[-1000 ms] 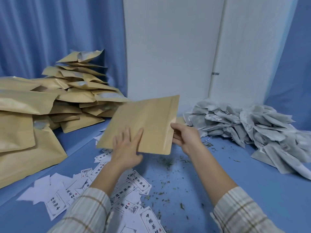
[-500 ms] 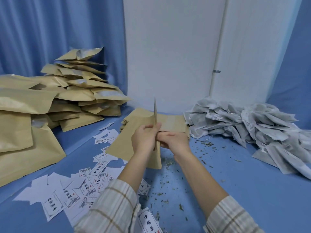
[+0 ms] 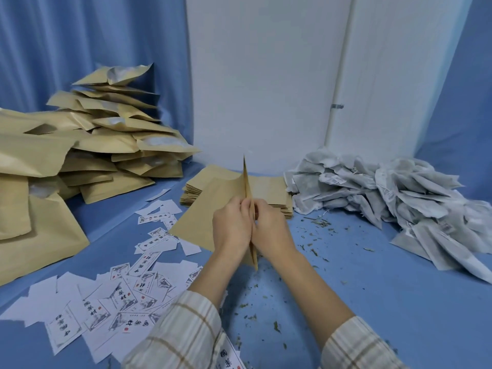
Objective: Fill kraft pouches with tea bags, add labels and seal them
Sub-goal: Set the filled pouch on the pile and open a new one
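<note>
A flat kraft pouch [image 3: 205,217] stands on edge above the blue table, its near edge turned toward me. My left hand [image 3: 231,228] pinches one side of that edge and my right hand [image 3: 271,230] pinches the other, knuckles almost touching. Behind the hands lies a stack of flat kraft pouches [image 3: 269,187]. A heap of grey tea bags [image 3: 386,193] fills the right side. White printed labels [image 3: 125,294] lie scattered at the front left.
Bulging kraft pouches [image 3: 111,139] are piled high at the back left, with bigger kraft bags [image 3: 29,203] beside them. Loose tea crumbs [image 3: 316,227] dot the blue table [image 3: 372,294]. A white wall and blue curtains close the back.
A second ago the pouch was held flat facing me with hands apart. It has been turned edge-on and both hands came together at its near edge, where they stay now.
</note>
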`<action>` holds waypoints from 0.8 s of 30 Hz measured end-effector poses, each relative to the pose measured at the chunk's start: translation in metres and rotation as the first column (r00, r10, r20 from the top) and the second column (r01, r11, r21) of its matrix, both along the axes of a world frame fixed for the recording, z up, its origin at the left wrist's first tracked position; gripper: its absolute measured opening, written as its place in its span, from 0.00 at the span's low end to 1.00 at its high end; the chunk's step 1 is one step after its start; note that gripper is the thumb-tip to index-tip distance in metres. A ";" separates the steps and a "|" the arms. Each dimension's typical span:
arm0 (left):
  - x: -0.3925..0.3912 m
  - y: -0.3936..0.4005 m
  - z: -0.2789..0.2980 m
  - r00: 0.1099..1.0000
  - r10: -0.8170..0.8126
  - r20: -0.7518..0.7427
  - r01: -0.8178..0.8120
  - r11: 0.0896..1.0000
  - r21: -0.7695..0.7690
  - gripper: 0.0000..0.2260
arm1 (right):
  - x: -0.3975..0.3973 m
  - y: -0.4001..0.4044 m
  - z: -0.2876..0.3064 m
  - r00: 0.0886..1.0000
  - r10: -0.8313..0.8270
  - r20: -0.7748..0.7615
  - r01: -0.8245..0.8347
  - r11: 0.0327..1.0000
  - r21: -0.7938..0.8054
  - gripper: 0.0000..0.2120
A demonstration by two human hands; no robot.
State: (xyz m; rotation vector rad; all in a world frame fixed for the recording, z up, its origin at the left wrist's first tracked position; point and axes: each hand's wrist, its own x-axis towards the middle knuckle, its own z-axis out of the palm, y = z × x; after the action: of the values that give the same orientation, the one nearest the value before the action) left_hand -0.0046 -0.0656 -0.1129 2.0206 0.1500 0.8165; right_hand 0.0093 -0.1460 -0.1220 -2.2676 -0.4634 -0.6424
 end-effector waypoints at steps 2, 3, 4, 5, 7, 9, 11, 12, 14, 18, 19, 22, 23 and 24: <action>0.002 -0.002 0.002 1.000 -0.007 0.012 0.006 0.998 0.065 0.12 | 0.001 -0.003 0.002 0.997 0.008 0.073 0.004 0.988 -0.157 0.11; 0.003 -0.003 0.002 1.000 -0.010 0.015 0.009 0.997 0.083 0.12 | 0.002 -0.005 0.002 0.997 -0.002 0.080 0.015 0.987 -0.160 0.11; 0.004 -0.004 0.003 1.000 -0.017 0.022 0.015 0.996 0.091 0.11 | 0.001 -0.007 0.002 0.998 -0.015 0.061 0.021 0.996 -0.088 0.11; 0.005 -0.005 0.003 0.999 -0.016 0.035 0.012 0.995 0.094 0.11 | 0.001 -0.008 0.002 0.999 -0.029 0.037 0.029 1.000 0.011 0.12; 0.006 -0.007 0.003 0.998 0.009 0.054 -0.015 0.995 0.103 0.11 | 0.001 -0.007 0.000 0.998 -0.068 0.006 0.066 0.987 0.144 0.13; 0.009 -0.009 0.002 0.998 0.016 0.056 -0.022 0.995 0.100 0.12 | 0.003 -0.007 -0.001 0.995 -0.091 -0.035 0.096 0.974 0.207 0.13; 0.012 -0.009 0.000 0.999 0.007 0.049 -0.011 0.997 0.082 0.12 | 0.004 -0.010 0.000 0.993 -0.096 -0.074 0.112 0.959 0.261 0.13; 0.014 -0.010 -0.001 0.999 -0.003 0.045 -0.001 0.997 0.074 0.12 | 0.005 -0.010 0.000 0.992 -0.094 -0.090 0.116 0.951 0.287 0.13; 0.017 -0.011 -0.002 0.999 -0.026 0.043 0.023 0.998 0.067 0.13 | 0.006 -0.011 0.000 0.990 -0.079 -0.121 0.115 0.938 0.328 0.13; 0.019 -0.007 -0.002 1.000 -0.008 0.006 0.008 0.999 -0.044 0.17 | 0.011 -0.021 -0.003 0.964 -0.088 -0.251 0.201 0.858 0.473 0.14; 0.020 -0.004 -0.003 1.000 0.005 0.001 -0.004 0.995 -0.104 0.18 | 0.015 -0.026 -0.004 0.948 -0.085 -0.307 0.244 0.812 0.530 0.13; 0.018 -0.002 -0.002 0.998 -0.059 -0.034 0.058 0.998 -0.024 0.15 | 0.020 -0.033 -0.002 0.950 -0.084 -0.302 0.220 0.865 0.451 0.11; 0.018 -0.003 -0.001 0.996 -0.072 -0.061 0.075 0.996 0.049 0.13 | 0.020 -0.033 -0.001 0.959 -0.081 -0.271 0.191 0.892 0.410 0.09; 0.018 -0.005 0.002 0.995 -0.048 -0.082 0.059 0.988 0.140 0.13 | 0.018 -0.031 0.002 0.967 -0.082 -0.240 0.175 0.901 0.397 0.06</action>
State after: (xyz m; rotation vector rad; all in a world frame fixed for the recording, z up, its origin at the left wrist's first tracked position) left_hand 0.0132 -0.0706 -0.1110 2.1832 0.0839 0.7320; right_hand 0.0269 -0.1772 -0.1205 -1.9377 -0.0558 -0.4929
